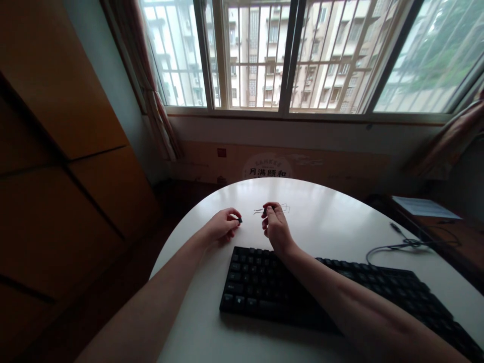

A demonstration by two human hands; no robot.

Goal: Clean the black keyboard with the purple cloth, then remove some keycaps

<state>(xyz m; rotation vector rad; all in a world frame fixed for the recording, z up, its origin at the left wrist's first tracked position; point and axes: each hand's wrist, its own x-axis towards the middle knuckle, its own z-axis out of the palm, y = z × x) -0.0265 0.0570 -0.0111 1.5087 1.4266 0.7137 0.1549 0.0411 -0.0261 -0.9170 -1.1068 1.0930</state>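
Note:
My left hand (224,225) is closed near the middle of the white table, a small black keycap (240,220) pinched between thumb and fingertips. To its right, my right hand (276,226) is also closed, with thumb and index finger on a small dark piece (265,209) that looks like another keycap. A thin wire keycap puller (286,208) shows on both sides of the right fingers. Whether it lies on the table behind them or is touched by them, I cannot tell. Under my right forearm is a black keyboard (260,282), partly hidden by the arm.
The rounded white table (196,287) carries everything. A black cable (406,243) lies coiled at its right edge. Beyond that, a brown surface holds a sheet of paper (425,206). A wooden cabinet (75,212) stands left; a barred window (257,60) and a long cardboard box (204,161) are ahead.

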